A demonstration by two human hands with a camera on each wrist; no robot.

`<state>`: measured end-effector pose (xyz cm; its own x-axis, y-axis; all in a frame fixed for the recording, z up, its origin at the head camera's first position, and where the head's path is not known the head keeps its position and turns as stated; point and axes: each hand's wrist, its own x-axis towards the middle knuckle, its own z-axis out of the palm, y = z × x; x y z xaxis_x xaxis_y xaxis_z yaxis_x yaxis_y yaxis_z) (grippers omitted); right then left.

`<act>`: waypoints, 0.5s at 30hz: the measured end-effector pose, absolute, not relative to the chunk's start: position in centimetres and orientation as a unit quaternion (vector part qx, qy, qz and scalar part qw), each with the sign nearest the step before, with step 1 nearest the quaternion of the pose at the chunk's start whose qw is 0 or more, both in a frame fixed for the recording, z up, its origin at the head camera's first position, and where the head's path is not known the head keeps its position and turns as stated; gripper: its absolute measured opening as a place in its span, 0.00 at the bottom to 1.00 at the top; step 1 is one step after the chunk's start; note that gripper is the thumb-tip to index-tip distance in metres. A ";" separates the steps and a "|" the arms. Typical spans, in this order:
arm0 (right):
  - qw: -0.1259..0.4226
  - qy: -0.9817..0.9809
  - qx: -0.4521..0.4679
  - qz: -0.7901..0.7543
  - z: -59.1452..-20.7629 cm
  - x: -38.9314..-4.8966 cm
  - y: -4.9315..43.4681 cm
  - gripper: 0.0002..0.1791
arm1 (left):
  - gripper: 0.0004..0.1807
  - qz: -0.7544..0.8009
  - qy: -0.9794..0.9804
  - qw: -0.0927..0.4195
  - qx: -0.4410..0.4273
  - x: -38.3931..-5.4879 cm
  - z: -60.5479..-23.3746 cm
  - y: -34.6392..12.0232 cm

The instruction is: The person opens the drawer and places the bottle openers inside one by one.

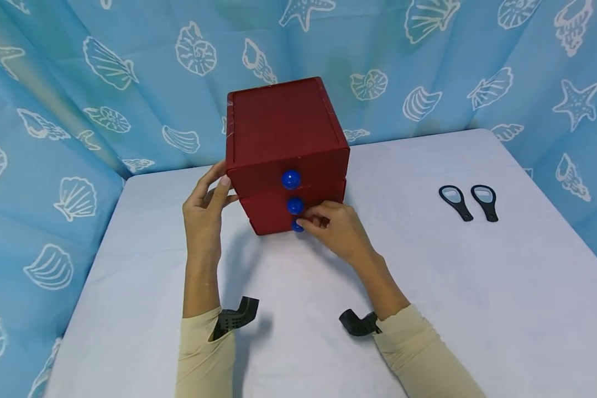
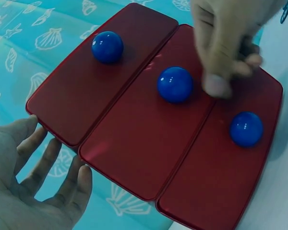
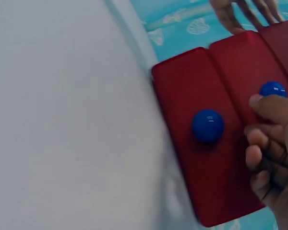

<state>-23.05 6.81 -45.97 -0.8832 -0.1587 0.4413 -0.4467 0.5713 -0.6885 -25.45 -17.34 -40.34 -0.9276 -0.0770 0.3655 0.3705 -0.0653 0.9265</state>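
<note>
A dark red three-drawer box (image 1: pixel 283 124) stands on the table, its drawers closed, each with a round blue knob. The left hand (image 1: pixel 202 215) is at the left side of the box, fingertips against its edge in the left wrist view. In front of the lower drawers is the right hand (image 1: pixel 339 229), fingers loosely bent and thumb forward, nothing held between them. From the head its thumb overlaps the bottom knob (image 1: pixel 297 226); in the right wrist view the thumb lies over the edge of the middle knob (image 3: pixel 272 89), while the bottom knob (image 3: pixel 208 126) shows uncovered.
Two black-handled magnifying glasses (image 1: pixel 456 202) lie side by side at the right on the white-covered table (image 1: pixel 144 276). A blue curtain (image 1: pixel 144 66) printed with shells hangs behind the box and along both sides. Both wrists carry black camera mounts (image 1: pixel 236 316).
</note>
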 end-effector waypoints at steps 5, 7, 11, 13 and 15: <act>0.120 -0.897 0.115 0.409 -47.4 -22.7 6.2 0.10 | 0.22 -0.720 -0.668 0.154 -0.106 -25.5 -40.5 -17.3; 0.117 -0.902 0.102 0.402 -47.8 -22.7 6.0 0.10 | 0.22 -0.721 -0.667 0.154 -0.106 -25.5 -40.5 -17.3; 0.121 -0.900 0.102 0.405 -48.3 -22.8 5.6 0.10 | 0.22 -0.724 -0.663 0.156 -0.109 -25.5 -40.3 -17.2; 0.129 -0.896 0.106 0.412 -48.5 -22.8 5.3 0.10 | 0.22 -0.724 -0.663 0.156 -0.110 -25.5 -40.3 -17.3; 0.141 -0.890 0.106 0.421 -48.8 -22.7 5.0 0.11 | 0.22 -0.724 -0.664 0.153 -0.109 -25.5 -40.4 -17.4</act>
<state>-22.72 5.00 -48.83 -0.9378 -0.0709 0.3399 -0.3079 0.6226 -0.7194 -25.49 -17.39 -40.36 -0.9289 -0.0770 0.3621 0.3675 -0.0719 0.9273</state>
